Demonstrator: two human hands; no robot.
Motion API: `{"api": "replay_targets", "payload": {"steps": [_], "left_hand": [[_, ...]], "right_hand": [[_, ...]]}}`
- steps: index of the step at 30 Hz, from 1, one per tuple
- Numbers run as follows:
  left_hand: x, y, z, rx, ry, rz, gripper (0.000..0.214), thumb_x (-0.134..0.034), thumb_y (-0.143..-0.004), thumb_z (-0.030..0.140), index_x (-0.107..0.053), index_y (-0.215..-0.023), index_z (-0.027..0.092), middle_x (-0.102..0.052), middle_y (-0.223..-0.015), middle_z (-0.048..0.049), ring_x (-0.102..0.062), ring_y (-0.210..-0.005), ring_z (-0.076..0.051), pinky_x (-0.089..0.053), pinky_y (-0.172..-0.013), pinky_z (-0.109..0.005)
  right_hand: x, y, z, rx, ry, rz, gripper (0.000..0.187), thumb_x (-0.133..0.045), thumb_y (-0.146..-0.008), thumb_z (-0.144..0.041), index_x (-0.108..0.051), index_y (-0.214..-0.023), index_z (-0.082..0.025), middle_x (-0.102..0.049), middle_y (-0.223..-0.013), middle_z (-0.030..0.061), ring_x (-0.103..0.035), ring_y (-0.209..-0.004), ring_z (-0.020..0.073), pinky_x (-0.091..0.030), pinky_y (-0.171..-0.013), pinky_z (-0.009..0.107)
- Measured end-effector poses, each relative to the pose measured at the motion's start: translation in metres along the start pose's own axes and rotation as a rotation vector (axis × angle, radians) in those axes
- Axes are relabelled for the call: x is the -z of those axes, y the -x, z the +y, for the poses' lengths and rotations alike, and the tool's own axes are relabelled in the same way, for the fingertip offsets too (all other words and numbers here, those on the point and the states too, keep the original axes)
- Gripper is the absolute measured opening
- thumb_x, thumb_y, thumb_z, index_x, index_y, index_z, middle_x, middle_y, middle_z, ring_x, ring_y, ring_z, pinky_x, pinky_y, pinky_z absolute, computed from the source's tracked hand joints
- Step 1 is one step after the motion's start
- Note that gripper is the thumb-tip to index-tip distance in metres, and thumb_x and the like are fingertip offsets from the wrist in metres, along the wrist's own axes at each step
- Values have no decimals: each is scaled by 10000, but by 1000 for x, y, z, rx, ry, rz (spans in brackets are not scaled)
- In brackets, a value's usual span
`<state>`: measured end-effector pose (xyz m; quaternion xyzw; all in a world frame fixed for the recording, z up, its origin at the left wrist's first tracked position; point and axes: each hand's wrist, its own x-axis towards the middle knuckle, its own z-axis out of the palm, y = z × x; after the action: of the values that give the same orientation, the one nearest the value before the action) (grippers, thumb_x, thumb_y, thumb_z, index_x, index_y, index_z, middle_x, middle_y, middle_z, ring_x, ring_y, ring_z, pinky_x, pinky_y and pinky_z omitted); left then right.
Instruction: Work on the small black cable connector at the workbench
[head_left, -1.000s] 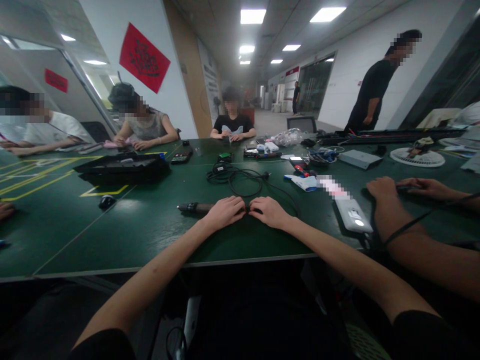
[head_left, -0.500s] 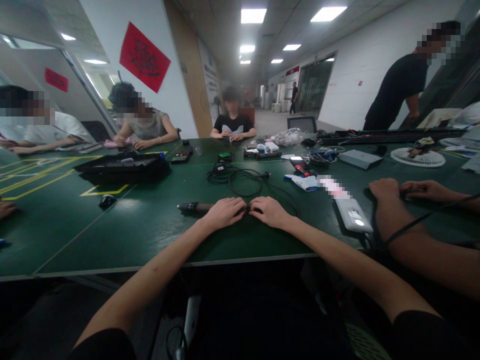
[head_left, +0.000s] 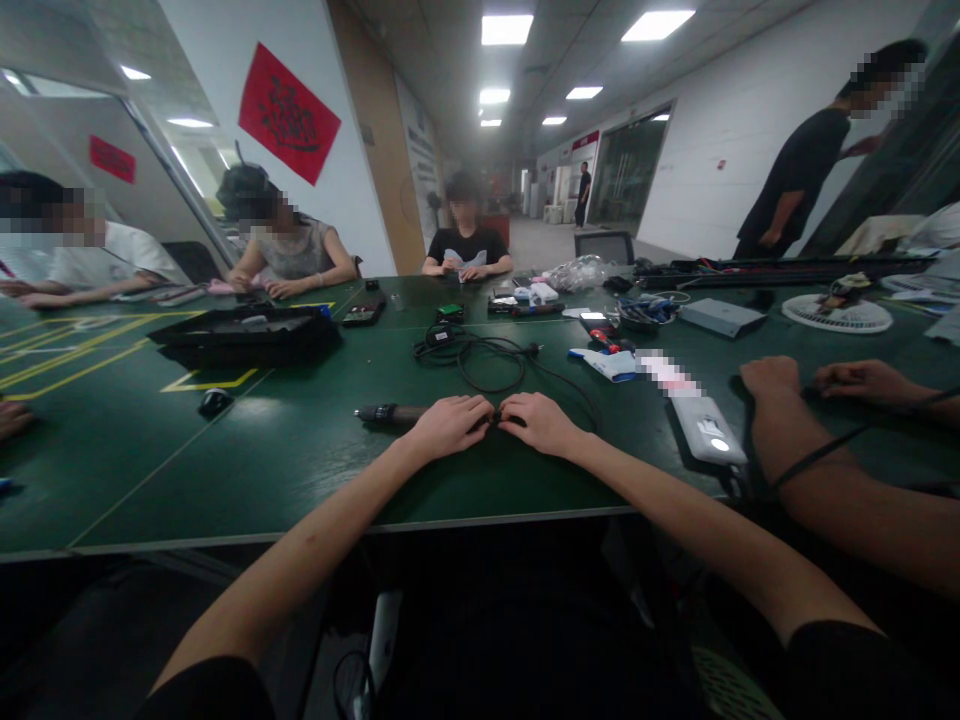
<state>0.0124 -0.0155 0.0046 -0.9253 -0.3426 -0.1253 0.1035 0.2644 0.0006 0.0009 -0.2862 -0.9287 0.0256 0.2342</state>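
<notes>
Both my hands rest on the green table (head_left: pixel 300 470), fingertips almost touching. My left hand (head_left: pixel 448 424) is closed over the handle of a dark rod-shaped tool (head_left: pixel 388 413) that lies flat and points left. My right hand (head_left: pixel 541 422) is closed at the tool's rear end, where a black cable (head_left: pixel 487 362) leaves it and loops toward the table's middle. What the right fingers pinch is hidden.
A co-worker's arms (head_left: pixel 817 420) lie on the table at my right beside a white device (head_left: pixel 706 430). A black case (head_left: pixel 244 332) and a mouse (head_left: pixel 214 402) sit at left. Small tools and boxes clutter the far middle. Several people sit opposite; one stands at far right.
My hands and the tool have stayed put. The standing person at far right has walked further right. The co-worker's hands have shifted slightly.
</notes>
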Motion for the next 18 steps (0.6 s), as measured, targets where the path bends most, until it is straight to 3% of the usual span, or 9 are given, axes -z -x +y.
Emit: {"api": "replay_targets", "payload": {"steps": [18], "left_hand": [[1, -1, 0, -5, 11, 0, 168, -496, -1048, 337, -568, -1160, 234, -671, -1070, -52, -667, -981, -212, -498, -879, -347]], "right_hand": [[-1, 0, 1, 5, -6, 7, 119, -656, -1017, -286, -734, -991, -200, -734, -1151, 77, -662, -1071, 225, -456, -893, 341]]}}
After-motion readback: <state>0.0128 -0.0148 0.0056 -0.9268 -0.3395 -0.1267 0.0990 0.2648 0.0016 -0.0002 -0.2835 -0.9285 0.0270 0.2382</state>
